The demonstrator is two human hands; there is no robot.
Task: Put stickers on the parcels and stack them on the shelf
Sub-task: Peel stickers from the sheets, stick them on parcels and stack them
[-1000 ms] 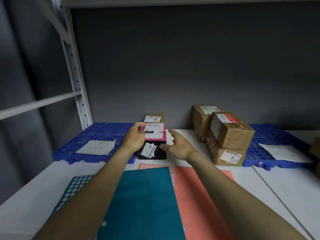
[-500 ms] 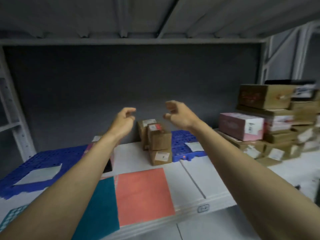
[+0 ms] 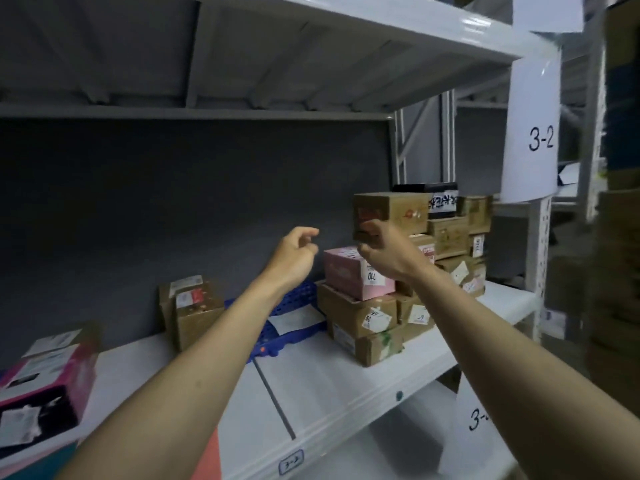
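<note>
While both hands, left hand and right hand, reach empty with loosely curled fingers (each grip holds nothing) toward the parcel stack on the shelf, likely fetching one, the pink-and-black parcel sits far left.

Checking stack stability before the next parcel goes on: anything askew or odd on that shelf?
Mostly one thing: the brown box topping the right-hand pile overhangs the parcels beneath it, above the pink box. The bottom carton looks scuffed. Neither hand holds anything.
</note>
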